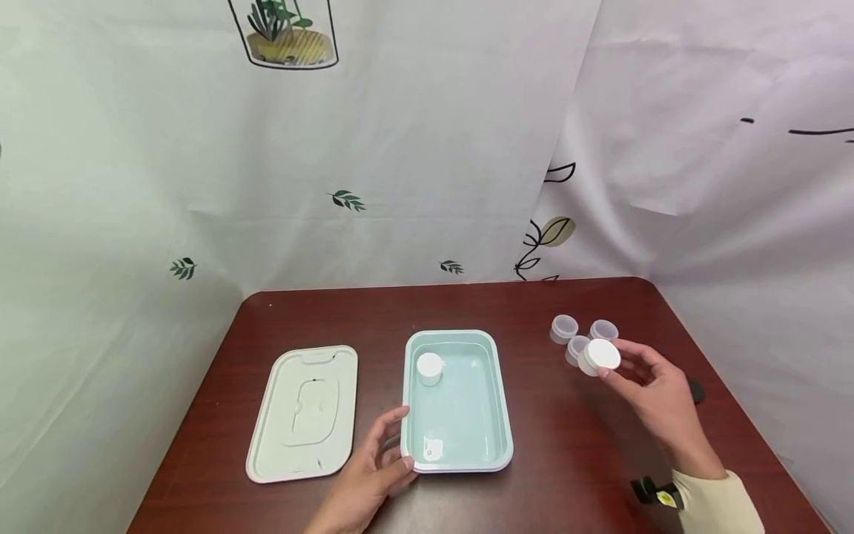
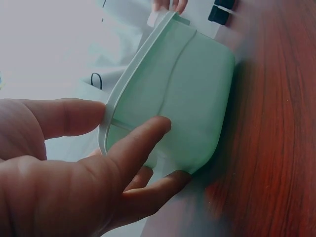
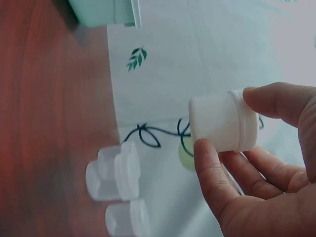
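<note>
In the head view my right hand (image 1: pixel 657 393) grips a small white screw-lid jar (image 1: pixel 603 354) between thumb and fingers, above the table's right side. The right wrist view shows this jar (image 3: pixel 217 121) tilted on its side. Below and beyond it stand three small translucent lidded cups (image 1: pixel 563 328). At the front left corner of a pale green rectangular container (image 1: pixel 460 423), my left hand (image 1: pixel 373 463) rests its thumb on the rim and its fingers along the outer wall (image 2: pixel 187 94). Inside that container, toward its back left, stands another small white jar (image 1: pixel 430 368).
A flat whitish lid (image 1: pixel 310 415) lies on the dark red table (image 1: pixel 534 437), left of the container. Patterned white cloth (image 1: pixel 427 148) hangs behind and at both sides. A small dark object (image 1: pixel 696 389) shows behind the right hand.
</note>
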### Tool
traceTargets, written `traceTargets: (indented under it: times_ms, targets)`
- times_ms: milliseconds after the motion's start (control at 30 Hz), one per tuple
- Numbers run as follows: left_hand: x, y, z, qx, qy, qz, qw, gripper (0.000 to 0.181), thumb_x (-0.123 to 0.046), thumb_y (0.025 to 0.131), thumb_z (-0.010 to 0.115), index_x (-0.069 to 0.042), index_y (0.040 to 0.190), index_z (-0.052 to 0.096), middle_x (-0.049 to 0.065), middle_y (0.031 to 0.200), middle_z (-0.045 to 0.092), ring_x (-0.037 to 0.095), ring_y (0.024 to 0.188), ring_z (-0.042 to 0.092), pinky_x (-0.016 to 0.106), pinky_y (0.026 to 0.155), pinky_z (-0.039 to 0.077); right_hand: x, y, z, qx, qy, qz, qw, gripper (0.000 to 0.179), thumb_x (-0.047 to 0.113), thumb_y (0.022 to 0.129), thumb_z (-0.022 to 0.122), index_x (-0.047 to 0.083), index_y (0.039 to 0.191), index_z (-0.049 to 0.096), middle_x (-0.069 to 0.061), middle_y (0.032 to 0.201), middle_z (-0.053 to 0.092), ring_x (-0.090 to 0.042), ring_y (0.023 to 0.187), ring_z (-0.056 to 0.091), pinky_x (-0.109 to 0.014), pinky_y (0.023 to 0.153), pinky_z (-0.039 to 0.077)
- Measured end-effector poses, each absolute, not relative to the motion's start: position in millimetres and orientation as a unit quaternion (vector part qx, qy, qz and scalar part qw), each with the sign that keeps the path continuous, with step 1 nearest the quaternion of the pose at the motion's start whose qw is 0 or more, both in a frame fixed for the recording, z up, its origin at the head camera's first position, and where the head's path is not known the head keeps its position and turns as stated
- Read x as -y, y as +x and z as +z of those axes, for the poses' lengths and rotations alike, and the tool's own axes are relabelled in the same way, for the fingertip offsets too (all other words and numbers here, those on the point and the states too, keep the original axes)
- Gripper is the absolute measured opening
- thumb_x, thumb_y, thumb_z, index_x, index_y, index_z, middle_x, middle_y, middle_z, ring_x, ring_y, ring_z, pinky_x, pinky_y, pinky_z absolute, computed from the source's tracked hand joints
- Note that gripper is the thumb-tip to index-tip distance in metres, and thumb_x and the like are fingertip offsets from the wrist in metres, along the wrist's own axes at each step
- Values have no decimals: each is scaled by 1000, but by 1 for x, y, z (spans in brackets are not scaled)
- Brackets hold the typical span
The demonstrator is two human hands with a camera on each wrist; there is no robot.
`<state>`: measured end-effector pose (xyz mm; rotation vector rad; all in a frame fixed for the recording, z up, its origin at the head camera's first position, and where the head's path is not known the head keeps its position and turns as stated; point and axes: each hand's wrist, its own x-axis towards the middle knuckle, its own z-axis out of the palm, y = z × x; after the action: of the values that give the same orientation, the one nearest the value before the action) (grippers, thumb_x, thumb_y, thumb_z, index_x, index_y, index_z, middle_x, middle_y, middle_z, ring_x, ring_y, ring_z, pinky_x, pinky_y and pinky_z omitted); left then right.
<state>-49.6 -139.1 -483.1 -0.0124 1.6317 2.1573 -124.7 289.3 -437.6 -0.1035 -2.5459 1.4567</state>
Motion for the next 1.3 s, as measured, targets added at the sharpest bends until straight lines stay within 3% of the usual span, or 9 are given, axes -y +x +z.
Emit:
traceTargets:
  times_ms: [200,433,567,833,1300]
  targets:
    - [140,-50,-484,-588,6,779,217,77,2,101,61,-9,165,20,30,163,22,24,128,61,37,96,59,-270,-140,-428,866,11,495,68,57,28,94,83,10,143,62,15,119,68,4,102,67,-17,78,56]
    - [140,-51,-484,-585,4,782,216,78,2,100,62,-9,165,20,30,163,22,24,128,61,37,97,59,-236,-157,-419,840,73,536,31,52,18,92,84,4,139,65,-11,127,70,-1,102,69,-17,83,58]
    - [140,-51,-484,-586,8,782,214,78,2,100,62,-9,165,21,30,163,22,24,128,61,36,97,59,-211,-164,-420,821,120,558,3,50,12,90,85,3,135,65,-18,129,68,-11,104,73,-22,86,60]
    - [141,-51,-483,-586,3,781,217,78,3,101,61,-9,166,20,29,164,22,24,129,60,36,98,59,-159,-166,-430,795,188,573,-63,48,3,86,85,0,130,66,-18,123,73,-31,108,74,-28,84,63]
    - [142,-51,-481,-591,7,776,221,75,0,102,60,-10,166,21,30,163,23,29,131,60,41,100,57,-109,-168,-447,838,264,464,-111,45,9,88,85,7,130,68,-7,127,71,-24,115,72,-35,90,62]
